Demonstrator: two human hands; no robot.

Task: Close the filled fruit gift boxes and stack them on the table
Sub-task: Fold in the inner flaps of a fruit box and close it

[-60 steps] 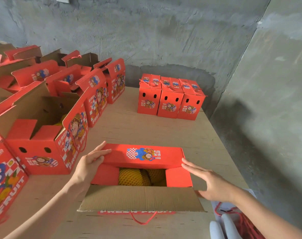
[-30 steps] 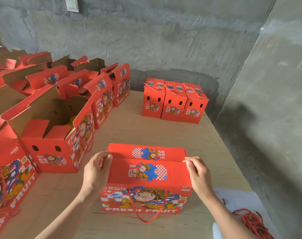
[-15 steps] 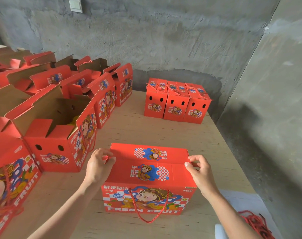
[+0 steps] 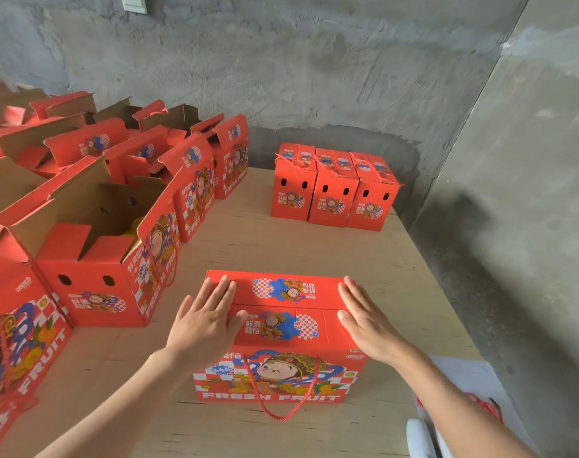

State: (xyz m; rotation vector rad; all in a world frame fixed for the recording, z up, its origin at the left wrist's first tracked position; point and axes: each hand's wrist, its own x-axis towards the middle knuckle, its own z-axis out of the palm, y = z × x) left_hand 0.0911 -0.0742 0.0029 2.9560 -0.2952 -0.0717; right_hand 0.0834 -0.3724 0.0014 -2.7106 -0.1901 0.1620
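Observation:
A red fruit gift box [image 4: 281,328] with a cartoon print and a red cord handle stands near the front edge of the wooden table [image 4: 314,246]. Both its top flaps lie flat and closed. My left hand [image 4: 205,322] presses flat on the left end of the lid, fingers straight. My right hand [image 4: 364,319] presses flat on the right end in the same way. Three closed red boxes [image 4: 331,193] stand side by side at the table's far right, near the wall.
Several open red boxes [image 4: 93,259] with raised flaps fill the left side of the table; yellow fruit shows inside the nearest. A concrete wall [image 4: 512,193] runs along the right. Red cords [image 4: 486,408] and white material lie below the table's right front corner.
The near flap was folded down over the fruit and the lid closed. My fingers, pinching the lid's ends half a second ago, now lie flat on top.

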